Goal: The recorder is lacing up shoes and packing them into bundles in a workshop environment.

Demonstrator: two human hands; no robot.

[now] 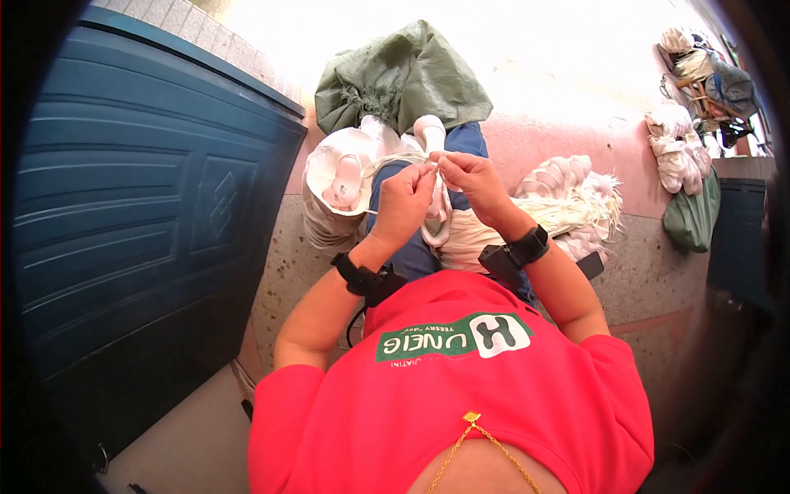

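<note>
Strands (393,158), pale and thin, loop out to the left from the fingertips of your two hands, above your lap. They look light and limp, so expect them to give no push, only pull; their narrowness probably makes them easy to lose between the fingers. Whether they are slippery or brittle you cannot tell from here. A pinch close to the end, thumb against forefinger, should suit them better than a full fist, and a gentle pull is the safer one.

Your left hand (405,202) is drawn in with its fingertips pinched, apparently on the strands. Your right hand (476,183) meets it from the other side, thumb and forefinger pinched at the same spot; the fingers hide exactly what each pinches.

Just behind your fingertips stands a rounded white form (429,130); it looks firmer than the strands, but its lower part is covered by your hands. Your blue trousers (471,141) show at both sides of it. To the left, a white bag (318,161) gapes with a pale insole (347,176) in it. To the right lies a thick bundle (476,241) of similar strands, likely soft and prone to tangling. Beyond your knees a green sack (444,76) slumps on the floor (642,267).
</note>
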